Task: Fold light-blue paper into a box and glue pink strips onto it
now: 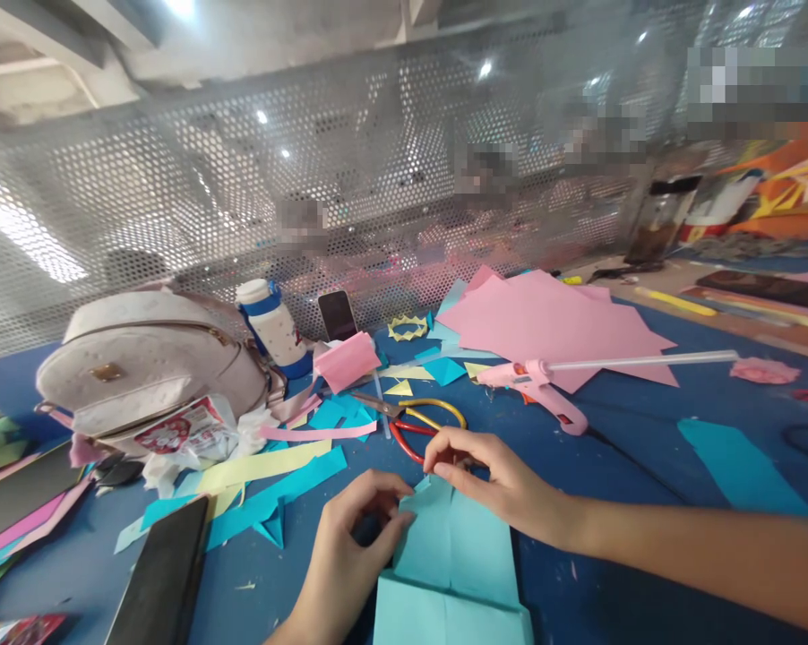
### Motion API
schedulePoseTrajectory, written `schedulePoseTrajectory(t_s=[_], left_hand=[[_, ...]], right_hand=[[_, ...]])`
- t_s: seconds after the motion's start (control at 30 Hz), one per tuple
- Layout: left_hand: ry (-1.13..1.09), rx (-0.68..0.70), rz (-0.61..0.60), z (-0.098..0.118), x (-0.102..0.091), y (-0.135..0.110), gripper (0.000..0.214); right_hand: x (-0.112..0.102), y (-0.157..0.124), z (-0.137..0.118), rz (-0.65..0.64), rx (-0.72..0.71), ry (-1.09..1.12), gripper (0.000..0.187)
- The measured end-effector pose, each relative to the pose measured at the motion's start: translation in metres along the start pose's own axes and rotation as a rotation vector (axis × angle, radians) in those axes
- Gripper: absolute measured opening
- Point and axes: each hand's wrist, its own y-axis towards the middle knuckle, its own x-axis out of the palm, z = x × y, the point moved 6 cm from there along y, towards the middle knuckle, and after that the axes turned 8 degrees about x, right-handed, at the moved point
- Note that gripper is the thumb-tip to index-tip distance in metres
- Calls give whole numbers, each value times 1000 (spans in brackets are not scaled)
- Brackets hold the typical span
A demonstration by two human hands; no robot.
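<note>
A folded light-turquoise sheet of paper (pixel 468 546) lies in front of me, with a centre crease and a raised fold across its lower part. My left hand (pixel 354 542) is curled in a pinch at its upper left edge. At the top edge, the thumb and fingers of my right hand (pixel 494 479) close on the paper, partly hiding that corner. Just beyond my fingers lie scissors (pixel 404 414) with one red and one yellow handle loop. A pink hot glue gun (pixel 545 394) with a long clear glue stick rests farther right.
Paper strips and scraps (pixel 270 461), a black phone (pixel 159 573), a pale backpack (pixel 155 358) and a bottle (pixel 273 327) occupy the left. Pink sheets (pixel 552 318) are stacked behind the glue gun. A perforated metal screen (pixel 377 161) rises along the back, with blurred people beyond.
</note>
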Motion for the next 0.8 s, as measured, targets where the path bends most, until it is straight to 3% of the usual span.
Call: schedulePoseTrajectory(t_s=[0.2,0.43,0.63,0.8], left_hand=[[-2,1,39,-1,-3,1,5],[-30,-31,121,-1,-7,2,7],[-6,-12,115,-1,-7,3,10],[-6,89,58,7,-5,4,17]], right_hand=[[1,0,-9,-31,-123,0,12],[3,-1,-14,-115,-167,12,14],[5,-4,-8,-141,-206,-21,15],[6,-4,-8,-135,-190,-30,23]])
